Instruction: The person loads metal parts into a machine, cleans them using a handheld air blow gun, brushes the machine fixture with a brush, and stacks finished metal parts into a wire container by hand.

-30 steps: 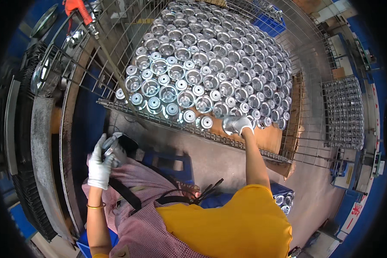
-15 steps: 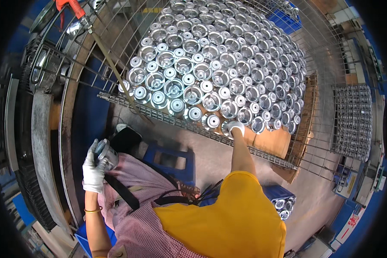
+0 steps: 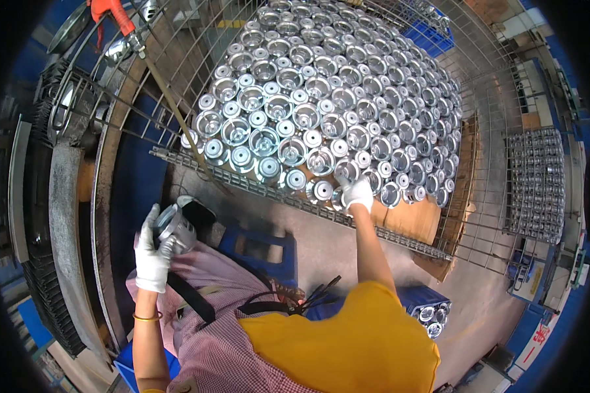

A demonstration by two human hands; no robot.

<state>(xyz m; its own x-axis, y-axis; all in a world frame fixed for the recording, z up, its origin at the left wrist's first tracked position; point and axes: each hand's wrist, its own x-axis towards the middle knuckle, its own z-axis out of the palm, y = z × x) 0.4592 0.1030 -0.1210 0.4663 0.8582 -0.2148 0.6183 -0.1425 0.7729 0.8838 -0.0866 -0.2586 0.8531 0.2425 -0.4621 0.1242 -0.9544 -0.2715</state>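
Note:
My left hand (image 3: 153, 261), in a white glove, is closed around a shiny metal cup-shaped part (image 3: 182, 234) in front of my body at the left. My right hand (image 3: 358, 192), also gloved, reaches to the near edge of a wide layer of similar metal cups (image 3: 321, 159). Its fingers are stretched out over the front row, touching or just above a cup (image 3: 347, 171). Another cup (image 3: 338, 198) stands partly hidden beside that hand. The cups sit closely packed, with small round pieces between them, on brown cardboard (image 3: 411, 219).
A wire cage (image 3: 295, 204) surrounds the cups. An orange-handled air gun (image 3: 115, 16) hangs at the upper left. Below the cage stands a blue plastic stool (image 3: 283, 257), with a blue crate of metal parts (image 3: 421, 296) to its right. Another stack of parts (image 3: 535, 180) stands far right.
My right hand has moved slightly farther out over the front row, its fingers higher on the cups. My left hand has shifted a little right, tilting the metal cup it holds.

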